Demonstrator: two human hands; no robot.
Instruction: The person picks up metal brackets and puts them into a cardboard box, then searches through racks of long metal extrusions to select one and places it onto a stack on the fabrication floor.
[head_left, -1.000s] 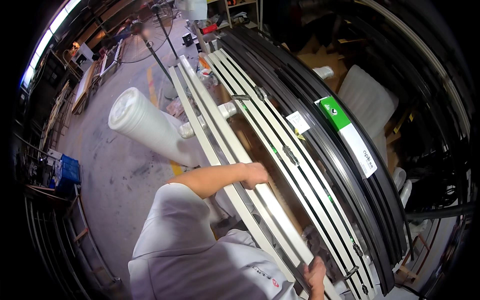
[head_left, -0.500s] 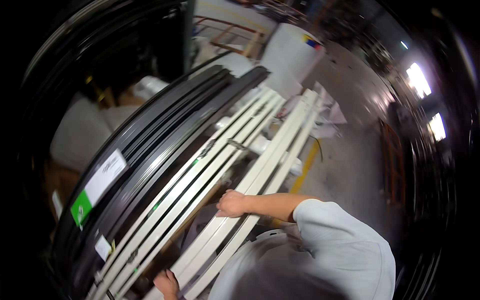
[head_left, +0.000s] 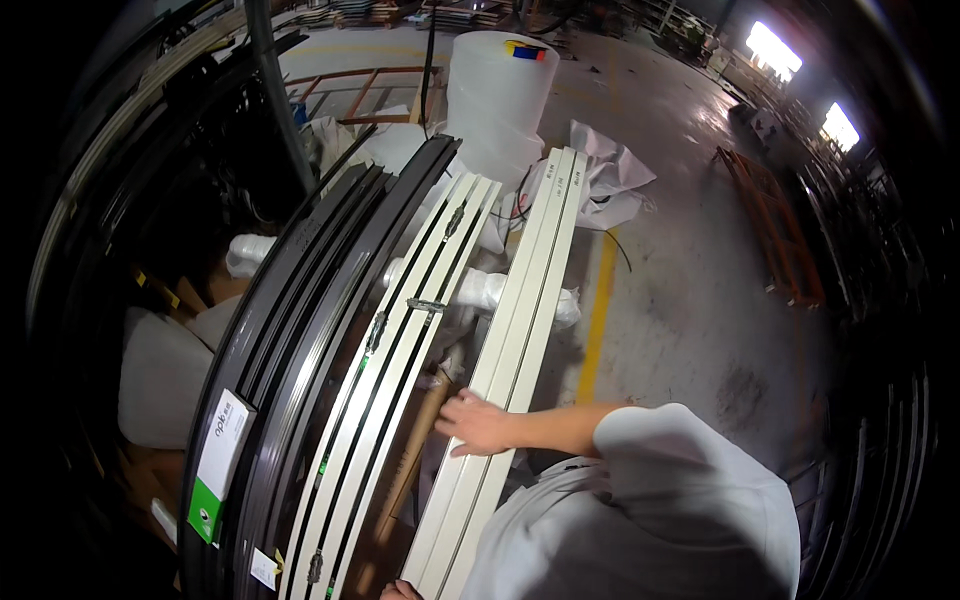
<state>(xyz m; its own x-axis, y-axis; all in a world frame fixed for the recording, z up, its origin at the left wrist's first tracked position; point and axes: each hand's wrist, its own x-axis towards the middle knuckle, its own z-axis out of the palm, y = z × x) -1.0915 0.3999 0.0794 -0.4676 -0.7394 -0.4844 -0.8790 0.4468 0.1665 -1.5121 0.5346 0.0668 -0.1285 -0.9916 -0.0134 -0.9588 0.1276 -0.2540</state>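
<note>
Long white profiles [head_left: 520, 300] lie side by side, pressed together, running from the lower edge toward the far middle. Across them rests my right hand [head_left: 478, 422], its fingers bent over their left edge. My left hand [head_left: 402, 591] barely shows at the lower edge, against the left side of the same profiles; most of its fingers are cut off. To the left lies a second group of white profiles [head_left: 385, 400] with dark slots and black metal fittings [head_left: 427, 306]. Beyond it are dark grey profiles [head_left: 310, 380], bearing a white and green box [head_left: 220, 465].
White wrapped rolls [head_left: 480, 290] and a cardboard tube [head_left: 410, 460] lie beneath the profiles. A big roll of white wrap [head_left: 497, 95] stands at the far end, beside crumpled white sheeting [head_left: 610, 180]. An orange metal frame [head_left: 768, 230] lies at right, past a yellow floor line [head_left: 597, 320].
The gap between the white profiles under my hands has closed. My right hand stays over them, while my left hand has dropped mostly out of view. The whole view has turned.
</note>
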